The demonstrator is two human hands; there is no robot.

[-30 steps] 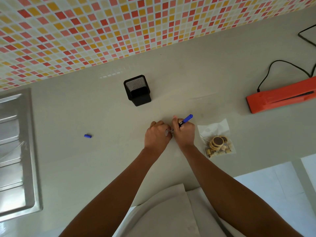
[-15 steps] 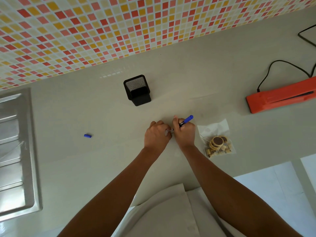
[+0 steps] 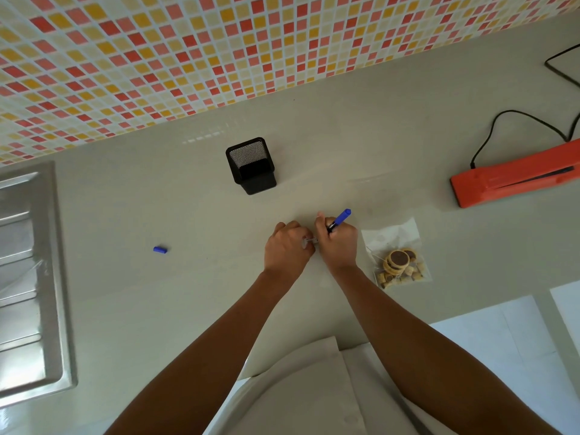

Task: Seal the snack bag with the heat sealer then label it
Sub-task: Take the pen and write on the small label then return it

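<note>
Grey counter (image 3: 345, 136): right hand (image 3: 340, 246) grips pen (image 3: 340, 218); left hand (image 3: 287, 251) pinches small label (image 3: 309, 241). Bag (image 3: 396, 251), 3 o'clock: probably light, limp, slippery, contents brittle; hold empty top edge.

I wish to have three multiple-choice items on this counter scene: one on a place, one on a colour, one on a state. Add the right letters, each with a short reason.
1. The snack bag lies: A) on the counter, right of the right hand; B) on a shelf; C) in a drawer.
2. The heat sealer is: A) blue; B) orange; C) black.
3. The right hand is: A) flat and open; B) gripping the pen; C) resting on the bag.
Answers: 1 A, the bag lies beside that hand; 2 B, its body is orange; 3 B, it is curled round the pen.
</note>
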